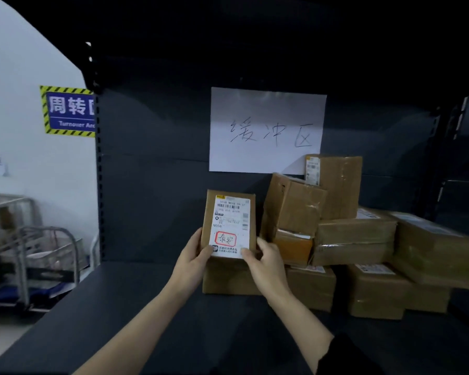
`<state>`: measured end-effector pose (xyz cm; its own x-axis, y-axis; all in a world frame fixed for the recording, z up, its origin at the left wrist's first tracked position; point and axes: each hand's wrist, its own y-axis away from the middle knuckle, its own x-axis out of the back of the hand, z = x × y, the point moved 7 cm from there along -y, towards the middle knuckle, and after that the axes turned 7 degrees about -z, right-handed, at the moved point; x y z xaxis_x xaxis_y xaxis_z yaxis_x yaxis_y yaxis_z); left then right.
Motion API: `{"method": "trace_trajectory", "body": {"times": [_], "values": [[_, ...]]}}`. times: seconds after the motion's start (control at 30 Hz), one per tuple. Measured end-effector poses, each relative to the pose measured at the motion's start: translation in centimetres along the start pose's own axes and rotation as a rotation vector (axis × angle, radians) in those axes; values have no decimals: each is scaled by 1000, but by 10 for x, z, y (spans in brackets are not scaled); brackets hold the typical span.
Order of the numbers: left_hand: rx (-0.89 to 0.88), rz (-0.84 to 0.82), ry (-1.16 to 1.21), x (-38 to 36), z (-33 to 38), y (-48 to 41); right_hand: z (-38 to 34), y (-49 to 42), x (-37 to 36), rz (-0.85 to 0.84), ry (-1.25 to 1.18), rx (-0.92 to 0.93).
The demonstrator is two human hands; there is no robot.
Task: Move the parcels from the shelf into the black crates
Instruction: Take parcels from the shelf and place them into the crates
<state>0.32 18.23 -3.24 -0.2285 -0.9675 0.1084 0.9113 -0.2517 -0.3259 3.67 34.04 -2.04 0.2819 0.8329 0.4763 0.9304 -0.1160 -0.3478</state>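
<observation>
Field notes: we log one parcel [229,223] held upright between both hands, label [232,231] facing us. Left hand [194,257]: thumb pressed on the label's lower left corner, fingers gone behind the left edge. Right hand [267,262]: thumb on the label's lower right, fingers wrapped round the right edge. Directly under the fingers a box [228,280] sits on the shelf [146,307]; we cannot tell if the two touch. Just right of the right fingers, a stack of parcels [355,236]. Above the fingers, a handwritten sheet [267,131].
</observation>
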Motion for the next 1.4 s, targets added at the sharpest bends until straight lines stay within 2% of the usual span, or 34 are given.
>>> {"method": "trace_trajectory", "body": {"times": [0.2,0.43,0.6,0.83,1.0,1.1,1.17,1.27,1.4], "values": [[-67,94,-82,35,1,31,-20,6,-32,-49,-6,99],[46,158,-439,73,-28,73,-1,28,-98,-256,8,49],[151,214,-554,79,-46,91,19,42,-128,-376,55,-2],[203,221,-721,79,-54,95,24,45,-128,-426,183,36],[253,302,-920,84,-47,108,32,45,-93,-377,455,84],[201,368,-1022,81,-38,118,40,43,-61,-302,608,128],[107,384,-1112,73,-30,121,47,43,-42,-278,662,126],[-58,338,-1246,48,-23,110,55,45,-15,-240,691,109],[-229,217,-1278,-8,-2,89,61,49,21,-187,694,91]]}}
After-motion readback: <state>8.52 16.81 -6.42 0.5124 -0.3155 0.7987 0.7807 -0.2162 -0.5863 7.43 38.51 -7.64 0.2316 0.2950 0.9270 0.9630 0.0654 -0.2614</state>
